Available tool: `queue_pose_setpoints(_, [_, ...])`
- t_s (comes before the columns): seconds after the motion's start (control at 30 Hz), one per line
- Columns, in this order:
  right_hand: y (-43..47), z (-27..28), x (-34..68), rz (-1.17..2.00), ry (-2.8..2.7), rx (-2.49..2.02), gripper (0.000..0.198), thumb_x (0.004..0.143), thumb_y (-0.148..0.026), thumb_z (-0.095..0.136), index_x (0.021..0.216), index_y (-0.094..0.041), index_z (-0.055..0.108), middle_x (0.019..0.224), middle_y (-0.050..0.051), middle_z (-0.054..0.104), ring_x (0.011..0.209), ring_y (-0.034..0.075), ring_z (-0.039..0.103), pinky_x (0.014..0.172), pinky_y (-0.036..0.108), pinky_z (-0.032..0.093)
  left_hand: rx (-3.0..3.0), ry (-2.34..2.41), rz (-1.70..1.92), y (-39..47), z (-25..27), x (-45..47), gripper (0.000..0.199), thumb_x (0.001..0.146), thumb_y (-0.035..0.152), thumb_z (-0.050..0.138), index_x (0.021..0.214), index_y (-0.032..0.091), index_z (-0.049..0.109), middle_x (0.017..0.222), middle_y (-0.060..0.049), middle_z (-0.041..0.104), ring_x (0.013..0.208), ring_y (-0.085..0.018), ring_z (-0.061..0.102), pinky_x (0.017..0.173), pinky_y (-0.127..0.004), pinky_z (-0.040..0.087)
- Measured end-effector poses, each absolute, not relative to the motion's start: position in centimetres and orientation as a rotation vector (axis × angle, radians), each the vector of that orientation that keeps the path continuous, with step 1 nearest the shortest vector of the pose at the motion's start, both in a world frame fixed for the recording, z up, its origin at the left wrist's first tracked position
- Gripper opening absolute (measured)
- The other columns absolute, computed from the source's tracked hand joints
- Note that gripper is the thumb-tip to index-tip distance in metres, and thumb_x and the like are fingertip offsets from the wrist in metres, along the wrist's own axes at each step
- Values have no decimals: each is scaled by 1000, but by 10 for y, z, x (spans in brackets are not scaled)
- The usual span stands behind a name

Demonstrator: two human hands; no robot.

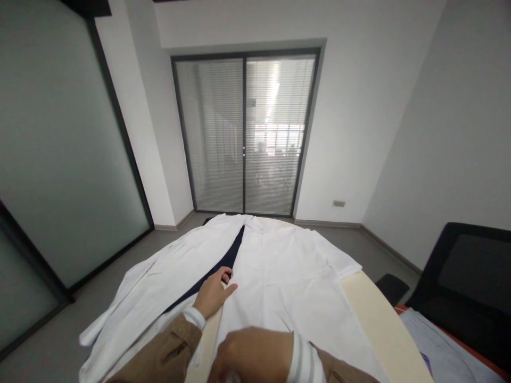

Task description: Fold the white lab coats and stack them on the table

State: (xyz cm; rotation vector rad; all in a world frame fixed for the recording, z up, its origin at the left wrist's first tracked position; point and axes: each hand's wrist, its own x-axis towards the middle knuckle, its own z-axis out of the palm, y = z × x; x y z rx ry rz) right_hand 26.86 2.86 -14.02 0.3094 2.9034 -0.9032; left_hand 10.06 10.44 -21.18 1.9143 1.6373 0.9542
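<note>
The garment lies across the table, apparently being straightened, left hand mid-table with thumb and fingers apart, right hand at the table's near side, grip hidden, the next move likely needing a pinch.

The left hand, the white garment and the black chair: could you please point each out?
Left hand (213, 294): head view, on the back of the hand.
White garment (289, 287): head view, on its right-hand panel.
Black chair (475, 266): head view, on the backrest.
</note>
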Motion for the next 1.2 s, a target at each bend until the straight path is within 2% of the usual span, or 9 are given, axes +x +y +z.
queue_pose_setpoints(0.1, [43, -113, 305, -468, 2684, 1363, 39, 81, -42, 68, 113, -20, 66, 99, 15, 73, 92, 34, 69, 74, 39, 50, 1906, 1636, 940, 103, -211, 101, 40, 78, 33, 65, 115, 21, 56, 90, 2, 62, 53, -10, 51, 64, -25, 44])
queue_pose_setpoints(0.17, [57, -110, 322, -376, 2540, 1663, 54, 80, -46, 68, 122, -14, 59, 105, 23, 70, 95, 38, 68, 76, 44, 49, 1921, 1621, 972, 101, -210, 102, 41, 78, 30, 64, 117, 21, 55, 97, 0, 63, 55, -10, 51, 66, -26, 45])
queue_pose_setpoints(0.3, [87, -131, 337, -898, 2583, 1522, 73, 72, -38, 76, 137, -22, 47, 81, 5, 72, 82, 25, 69, 76, 35, 50, 2133, 1546, 995, 92, -203, 107, 28, 80, 22, 61, 108, 22, 59, 103, -3, 61, 68, -13, 54, 72, -28, 46])
queue_pose_setpoints(0.43, [105, -154, 339, -1386, 2425, 1340, 77, 63, -30, 84, 132, -25, 50, 57, -10, 59, 58, 14, 63, 66, 25, 50, 2351, 1406, 911, 84, -194, 111, 20, 84, 19, 57, 102, 23, 63, 104, -4, 61, 96, -19, 57, 87, -31, 44])
queue_pose_setpoints(0.6, [116, -171, 344, -1778, 2253, 1113, 90, 54, -47, 88, 131, -22, 47, 65, -6, 67, 52, 11, 62, 55, 21, 50, 2582, 1260, 688, 73, -182, 117, 13, 80, 21, 63, 92, 23, 68, 98, -5, 64, 98, -23, 55, 90, -36, 40])
queue_pose_setpoints(0.8, [124, -180, 349, -1872, 2251, 1291, 60, 64, -50, 82, 108, -19, 54, 58, -6, 66, 48, 10, 62, 46, 16, 43, 2461, 1187, 353, 59, -167, 126, 13, 73, 29, 68, 84, 25, 73, 71, 0, 69, 73, -19, 62, 71, -29, 42])
queue_pose_setpoints(0.93, [125, -181, 350, -1923, 2125, 1236, 62, 57, -52, 87, 96, -18, 52, 62, -4, 69, 50, 10, 64, 50, 16, 45, 2155, 1149, 193, 71, -158, 129, 25, 79, 43, 62, 75, 21, 75, 67, -1, 72, 58, -16, 63, 56, -24, 42])
queue_pose_setpoints(1.07, [123, -182, 348, -1995, 2039, 1166, 70, 48, -57, 88, 93, -19, 50, 62, -3, 70, 50, 11, 65, 51, 17, 47, 2231, 1528, 659, 105, -159, 137, 26, 87, 35, 54, 93, 21, 74, 86, -4, 75, 74, -18, 66, 69, -27, 46])
queue_pose_setpoints(1.2, [122, -176, 345, -1966, 1954, 1144, 70, 48, -60, 87, 91, -20, 50, 61, -3, 69, 51, 12, 66, 51, 18, 49, 2178, 1804, 1033, 137, -182, 142, 37, 94, 30, 46, 125, 15, 61, 124, -12, 65, 112, -22, 60, 98, -33, 42])
